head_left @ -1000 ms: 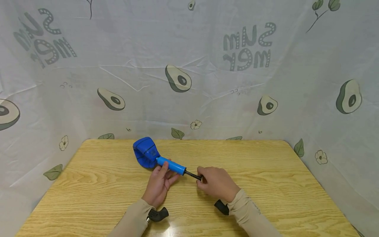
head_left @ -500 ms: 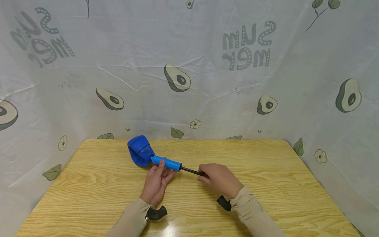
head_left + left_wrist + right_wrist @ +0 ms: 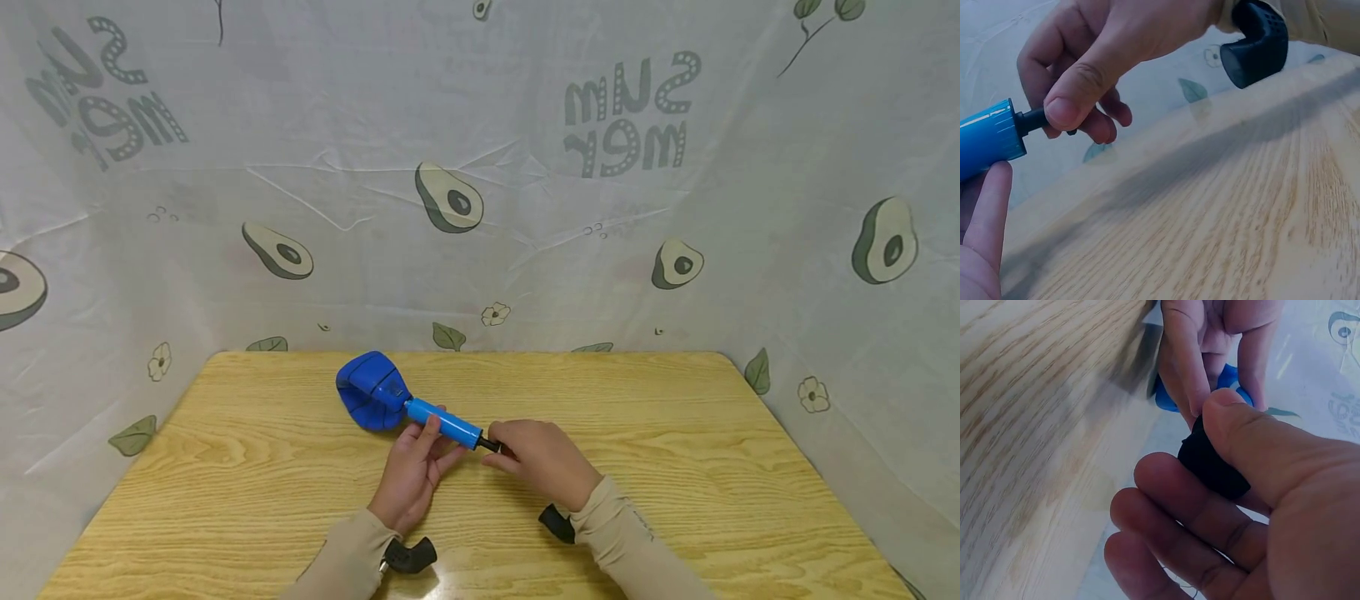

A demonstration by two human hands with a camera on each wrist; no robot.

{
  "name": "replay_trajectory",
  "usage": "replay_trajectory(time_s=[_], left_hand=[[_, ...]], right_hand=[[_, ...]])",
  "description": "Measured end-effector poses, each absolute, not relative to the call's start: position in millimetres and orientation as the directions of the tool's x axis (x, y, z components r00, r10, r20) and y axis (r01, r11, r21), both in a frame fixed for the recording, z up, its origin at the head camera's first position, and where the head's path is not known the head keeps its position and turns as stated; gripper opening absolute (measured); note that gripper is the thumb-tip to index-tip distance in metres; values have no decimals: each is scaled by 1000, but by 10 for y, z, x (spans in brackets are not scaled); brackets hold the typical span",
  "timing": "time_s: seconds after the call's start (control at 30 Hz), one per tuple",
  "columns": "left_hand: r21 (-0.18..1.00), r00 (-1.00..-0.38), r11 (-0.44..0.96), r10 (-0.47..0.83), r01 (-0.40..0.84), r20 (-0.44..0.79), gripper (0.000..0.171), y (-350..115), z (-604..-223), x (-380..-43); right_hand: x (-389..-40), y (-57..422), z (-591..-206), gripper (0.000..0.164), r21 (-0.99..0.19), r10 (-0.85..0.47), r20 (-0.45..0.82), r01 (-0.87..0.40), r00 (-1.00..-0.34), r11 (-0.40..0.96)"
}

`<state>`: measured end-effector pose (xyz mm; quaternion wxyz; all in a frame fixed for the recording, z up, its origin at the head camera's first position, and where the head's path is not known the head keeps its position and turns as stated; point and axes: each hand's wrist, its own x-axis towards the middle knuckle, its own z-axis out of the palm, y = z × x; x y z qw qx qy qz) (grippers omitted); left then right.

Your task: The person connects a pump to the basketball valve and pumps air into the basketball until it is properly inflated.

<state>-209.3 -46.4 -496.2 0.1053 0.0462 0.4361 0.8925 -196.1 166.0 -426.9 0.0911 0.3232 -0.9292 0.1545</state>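
A blue hand pump (image 3: 450, 425) points up and left over the table, its nozzle end joined to a limp, caved-in blue ball (image 3: 371, 390) with dark seam lines. My left hand (image 3: 412, 471) grips the pump's barrel (image 3: 988, 140), thumb on top and fingers beneath. With thumb and fingers my right hand (image 3: 542, 458) pinches the black handle (image 3: 1213, 459) at the other end. Only a short stretch of the black rod (image 3: 1034, 120) shows between barrel and fingers. Where the nozzle enters the ball is too small to make out.
The wood-grain table (image 3: 675, 450) reaches back to a pale hanging cloth (image 3: 525, 258) printed with avocados and leaves. More cloth hangs at both sides. Black camera mounts (image 3: 410, 556) sit at both wrists, over beige sleeves (image 3: 337, 558).
The rod came further out half a second ago and is now pushed mostly into the barrel. Barrel and ball have shifted right; my right hand has moved left toward the barrel.
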Motion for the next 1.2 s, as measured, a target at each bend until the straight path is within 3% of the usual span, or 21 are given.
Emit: replay_trajectory(time_s=[0.67,0.97,1.2], left_hand=[[759,-990,-643,138,-105,-20,59,-613,-4939,-2205],[715,-995,-691,85,-100,-57,25,-668,-4935,-2254],[700,-996,-709,74,-86,-48,25,-652,-4943,-2246]], right_hand=[[-1943,1721,-4224,21,-226,-500,194,-535,-844,814],[-1951,1799,-4179,17,-252,-485,174,-515,-857,819],[-1967,1791,-4196,17,-221,-526,231,-570,-819,791]])
